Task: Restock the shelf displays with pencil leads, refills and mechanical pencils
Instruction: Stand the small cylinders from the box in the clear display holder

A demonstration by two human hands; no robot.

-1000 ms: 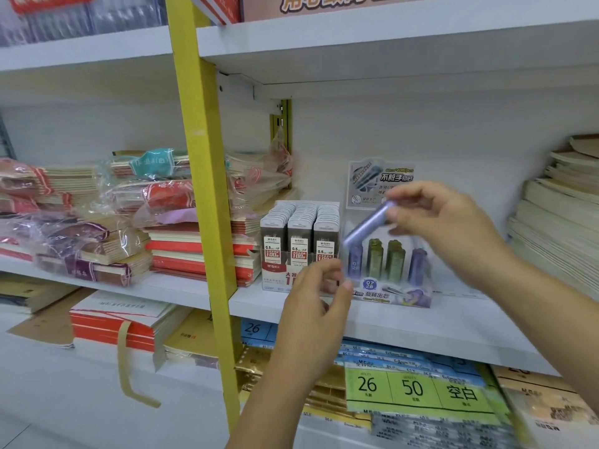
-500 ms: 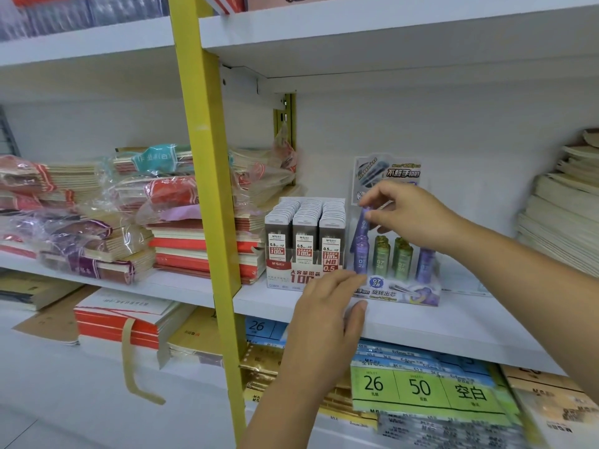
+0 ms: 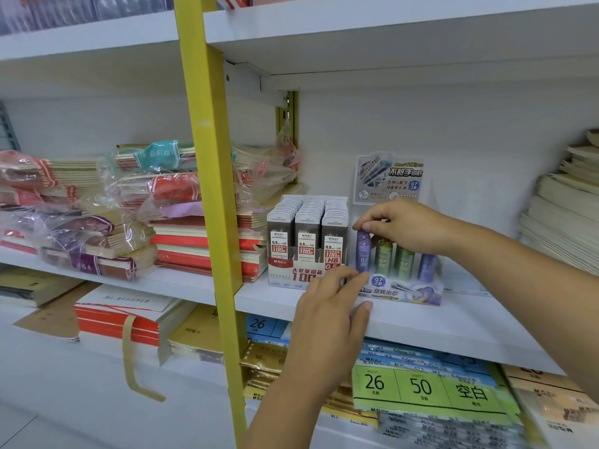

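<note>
My right hand (image 3: pixel 405 225) pinches the cap of the purple lead tube (image 3: pixel 363 252), upright in the leftmost front slot of the display tray (image 3: pixel 418 294). My left hand (image 3: pixel 327 306) rests loose-fingered at the tray's front corner. I judge this tube nearly seated; any other restocking isn't visible here.

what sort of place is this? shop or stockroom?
Most likely a stationery shop: white shelves on a yellow upright, boxed 0.5 HB lead cases and a display of 2B lead tubes facing outward, wrapped notebook stacks alongside. The right hand pinches one purple tube.
</note>
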